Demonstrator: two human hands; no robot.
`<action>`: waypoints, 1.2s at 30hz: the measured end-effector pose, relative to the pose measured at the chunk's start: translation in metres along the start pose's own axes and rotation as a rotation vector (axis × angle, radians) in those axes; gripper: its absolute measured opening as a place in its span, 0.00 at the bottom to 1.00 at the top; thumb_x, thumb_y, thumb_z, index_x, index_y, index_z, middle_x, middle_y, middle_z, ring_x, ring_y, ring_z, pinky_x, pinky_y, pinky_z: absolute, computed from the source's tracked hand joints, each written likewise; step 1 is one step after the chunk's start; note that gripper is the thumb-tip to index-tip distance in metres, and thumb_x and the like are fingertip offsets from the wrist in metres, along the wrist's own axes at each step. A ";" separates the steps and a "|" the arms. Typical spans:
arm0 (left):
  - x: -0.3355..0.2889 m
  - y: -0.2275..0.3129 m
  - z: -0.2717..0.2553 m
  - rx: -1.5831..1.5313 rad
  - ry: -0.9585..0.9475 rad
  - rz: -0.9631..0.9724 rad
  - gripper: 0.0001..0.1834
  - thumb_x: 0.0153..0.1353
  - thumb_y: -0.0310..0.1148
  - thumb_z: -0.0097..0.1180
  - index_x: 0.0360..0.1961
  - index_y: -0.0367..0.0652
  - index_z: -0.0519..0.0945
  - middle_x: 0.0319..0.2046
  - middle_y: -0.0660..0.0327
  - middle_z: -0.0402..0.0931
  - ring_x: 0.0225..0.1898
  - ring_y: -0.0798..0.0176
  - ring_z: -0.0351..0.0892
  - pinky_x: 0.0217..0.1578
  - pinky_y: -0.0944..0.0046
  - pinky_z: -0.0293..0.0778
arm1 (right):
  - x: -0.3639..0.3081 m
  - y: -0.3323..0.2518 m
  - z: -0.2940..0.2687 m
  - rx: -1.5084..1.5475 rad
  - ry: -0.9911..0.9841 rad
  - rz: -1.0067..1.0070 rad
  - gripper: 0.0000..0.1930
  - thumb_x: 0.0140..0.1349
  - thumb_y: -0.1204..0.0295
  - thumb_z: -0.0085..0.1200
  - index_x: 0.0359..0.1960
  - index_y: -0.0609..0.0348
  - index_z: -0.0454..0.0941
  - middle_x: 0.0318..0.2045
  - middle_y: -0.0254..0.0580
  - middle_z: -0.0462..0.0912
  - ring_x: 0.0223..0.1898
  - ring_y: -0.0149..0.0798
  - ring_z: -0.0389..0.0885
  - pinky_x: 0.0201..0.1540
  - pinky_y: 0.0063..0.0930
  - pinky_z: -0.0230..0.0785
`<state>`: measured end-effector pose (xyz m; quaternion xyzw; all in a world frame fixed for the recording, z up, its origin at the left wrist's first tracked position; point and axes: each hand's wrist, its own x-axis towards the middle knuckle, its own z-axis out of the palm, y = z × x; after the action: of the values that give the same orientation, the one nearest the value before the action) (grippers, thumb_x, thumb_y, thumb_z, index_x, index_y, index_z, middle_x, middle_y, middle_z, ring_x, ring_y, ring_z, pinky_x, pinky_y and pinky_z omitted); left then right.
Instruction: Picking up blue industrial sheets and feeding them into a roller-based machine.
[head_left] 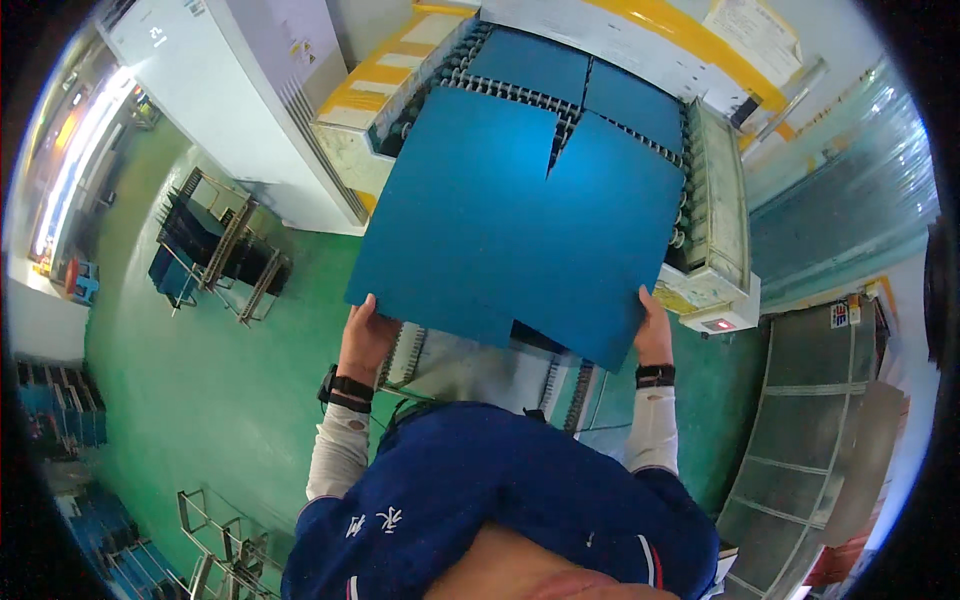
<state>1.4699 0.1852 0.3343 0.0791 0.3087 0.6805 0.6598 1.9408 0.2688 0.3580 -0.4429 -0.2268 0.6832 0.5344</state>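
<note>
Two flat blue panels lie side by side in front of me, a left panel [440,210] and a right panel [620,240]. Their inner edges seem to overlap in the middle, with a narrow wedge gap at the far end. My left hand [367,335] is closed on the near left corner of the left panel. The right panel's outer near edge is gripped by my right hand [653,328]. Beyond them, two more blue panels, one left [530,65] and one right [635,105], rest on the rollers [515,95] of a conveyor machine. The panels hide most of the rollers nearest me.
Below the panels stands a slotted rack [405,355], close to my body. Machine side walls flank the rollers, the right one [715,200] pale. A white cabinet [220,110] rises at left. Metal racks [225,245] with dark panels stand on the green floor; a grey shelf unit [800,420] is at right.
</note>
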 end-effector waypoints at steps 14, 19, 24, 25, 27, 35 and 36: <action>0.041 -0.003 0.009 0.044 -0.100 -0.032 0.19 0.63 0.24 0.52 0.55 0.46 0.70 0.54 0.60 0.73 0.55 0.57 0.73 0.56 0.52 0.70 | -0.066 0.021 -0.077 0.336 0.243 -0.110 0.13 0.62 0.67 0.56 0.46 0.58 0.77 0.45 0.40 0.81 0.45 0.41 0.79 0.49 0.37 0.71; 0.049 -0.007 0.014 0.047 -0.122 -0.026 0.18 0.64 0.24 0.51 0.55 0.46 0.70 0.54 0.60 0.73 0.55 0.57 0.72 0.56 0.52 0.69 | -0.060 0.055 -0.093 0.381 0.219 -0.156 0.12 0.64 0.68 0.55 0.47 0.55 0.76 0.46 0.40 0.81 0.45 0.42 0.79 0.47 0.38 0.72; 0.058 -0.007 0.028 0.102 -0.177 -0.028 0.18 0.65 0.24 0.50 0.56 0.46 0.70 0.55 0.60 0.72 0.56 0.57 0.71 0.58 0.50 0.68 | -0.055 0.060 -0.063 0.345 0.185 -0.094 0.10 0.66 0.71 0.53 0.48 0.53 0.75 0.44 0.39 0.82 0.44 0.41 0.80 0.43 0.36 0.75; 0.060 -0.007 0.026 0.095 -0.170 -0.023 0.18 0.65 0.24 0.50 0.56 0.46 0.69 0.54 0.60 0.72 0.56 0.58 0.71 0.57 0.50 0.68 | -0.056 0.053 -0.051 0.330 0.177 -0.106 0.09 0.66 0.72 0.52 0.47 0.53 0.75 0.43 0.38 0.82 0.42 0.40 0.81 0.42 0.35 0.76; 0.073 -0.011 0.009 0.088 -0.160 -0.016 0.17 0.65 0.24 0.50 0.56 0.47 0.69 0.54 0.60 0.72 0.56 0.58 0.71 0.57 0.50 0.68 | -0.055 0.045 -0.035 0.314 0.167 -0.115 0.09 0.66 0.73 0.52 0.47 0.53 0.76 0.42 0.38 0.83 0.40 0.39 0.82 0.40 0.33 0.77; 0.086 -0.004 0.024 0.087 -0.151 -0.060 0.16 0.65 0.24 0.50 0.54 0.47 0.71 0.52 0.61 0.74 0.52 0.58 0.74 0.56 0.51 0.70 | -0.047 0.035 -0.017 0.347 0.179 -0.124 0.10 0.65 0.73 0.53 0.48 0.54 0.75 0.42 0.38 0.83 0.38 0.39 0.83 0.38 0.34 0.79; 0.087 -0.004 0.024 0.088 -0.152 -0.061 0.16 0.65 0.24 0.50 0.54 0.47 0.71 0.52 0.61 0.74 0.52 0.58 0.74 0.56 0.51 0.70 | -0.044 0.038 -0.023 0.349 0.181 -0.125 0.10 0.65 0.73 0.53 0.48 0.54 0.75 0.42 0.38 0.83 0.38 0.39 0.83 0.38 0.34 0.79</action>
<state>1.4752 0.2751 0.3251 0.1502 0.2896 0.6377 0.6978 1.9422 0.2122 0.3326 -0.3880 -0.0832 0.6352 0.6626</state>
